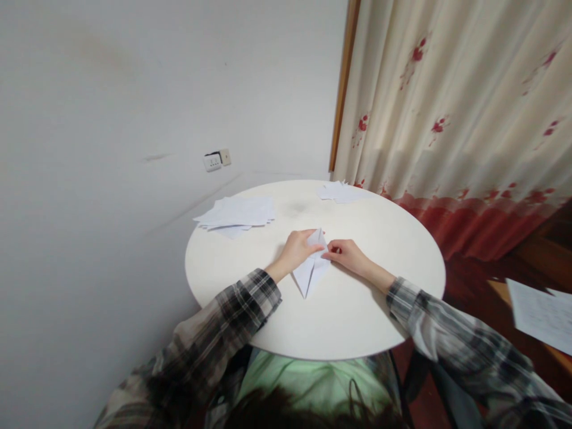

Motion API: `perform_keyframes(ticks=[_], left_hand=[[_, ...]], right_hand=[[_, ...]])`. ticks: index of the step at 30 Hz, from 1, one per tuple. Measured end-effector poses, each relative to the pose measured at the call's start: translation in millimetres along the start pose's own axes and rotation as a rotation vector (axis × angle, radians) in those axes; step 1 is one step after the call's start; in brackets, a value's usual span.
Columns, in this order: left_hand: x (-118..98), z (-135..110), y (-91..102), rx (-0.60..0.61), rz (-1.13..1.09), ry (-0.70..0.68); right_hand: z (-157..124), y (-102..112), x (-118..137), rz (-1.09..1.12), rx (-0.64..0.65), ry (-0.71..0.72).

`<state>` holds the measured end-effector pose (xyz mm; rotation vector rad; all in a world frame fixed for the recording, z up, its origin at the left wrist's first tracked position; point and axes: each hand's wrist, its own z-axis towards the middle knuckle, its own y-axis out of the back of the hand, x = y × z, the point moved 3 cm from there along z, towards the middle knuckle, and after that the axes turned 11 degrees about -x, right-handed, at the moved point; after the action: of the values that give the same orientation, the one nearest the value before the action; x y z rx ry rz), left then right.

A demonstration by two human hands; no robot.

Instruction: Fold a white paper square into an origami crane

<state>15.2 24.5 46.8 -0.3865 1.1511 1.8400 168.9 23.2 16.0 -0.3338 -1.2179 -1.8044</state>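
Folded paper (305, 277) clamped between thumb and fingers of left hand (295, 245), its tip pointed nearward from grip. Right edge met by right hand (351, 255); pinch can't be told. Paper stack (239, 211) placed beyond grip, leftward.

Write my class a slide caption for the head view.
Left hand holding a folded paper, right hand at its edge; round white table, loose sheets beyond.

Soft, diffuse light brightens the worktop (353, 316), with only faint shadows; the floor (467, 289) at right is dim, and the sleeves (473, 345) stretch toward the lower corners.
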Motion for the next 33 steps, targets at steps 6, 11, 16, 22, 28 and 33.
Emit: perform_keyframes(ticks=[6,11,16,22,28,33], left_hand=[[0.3,-0.5,1.0,0.013,0.047,-0.068],[-20.4,-11.8,15.2,-0.308,0.174,-0.410],[-26.1,-28.1,7.1,-0.085,0.248,-0.694],[3.2,-32.1,-15.6,0.205,0.424,-0.625],[13.3,-33.5,-24.9,0.262,0.544,-0.621],[14.8,-34.8,-23.2,0.303,0.583,-0.611]], right_hand=[[0.3,1.8,-0.3,-0.089,-0.064,0.129],[3.0,5.0,-6.5,-0.148,-0.105,0.123],[4.2,4.4,-11.8,-0.143,-0.104,0.083],[5.2,3.4,-11.3,-0.120,-0.127,0.055],[4.6,5.5,-7.5,-0.028,-0.050,-0.052],[3.3,8.3,-8.0,-0.023,-0.017,-0.070]])
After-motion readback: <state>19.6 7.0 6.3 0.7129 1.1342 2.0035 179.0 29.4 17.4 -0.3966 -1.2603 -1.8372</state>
